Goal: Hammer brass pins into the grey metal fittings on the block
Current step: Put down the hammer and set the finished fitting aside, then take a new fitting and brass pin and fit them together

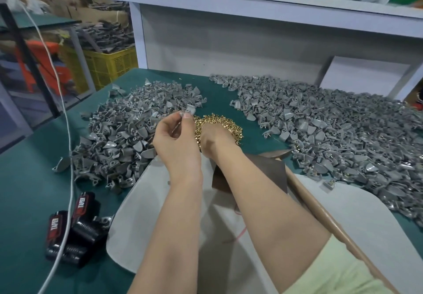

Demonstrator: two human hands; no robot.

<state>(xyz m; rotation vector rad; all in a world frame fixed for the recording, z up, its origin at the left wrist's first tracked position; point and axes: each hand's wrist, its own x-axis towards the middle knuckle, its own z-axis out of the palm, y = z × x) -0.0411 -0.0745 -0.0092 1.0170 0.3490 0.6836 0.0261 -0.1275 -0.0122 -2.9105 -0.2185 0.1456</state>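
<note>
Green worktop (29,190) carries grey fittings (128,133) heaped toward its left and right edges, with brass pins (219,122) piled between. Above the pins, the left hand (176,142) pinches one fitting (190,110). Beside it the right hand (215,140) rests in the pins, its fingers hidden.

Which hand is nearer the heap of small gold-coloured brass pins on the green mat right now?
Right. The right hand rests on the heap of brass pins, touching them. The left hand is beside the heap's left edge, pinching a grey metal fitting.
</note>
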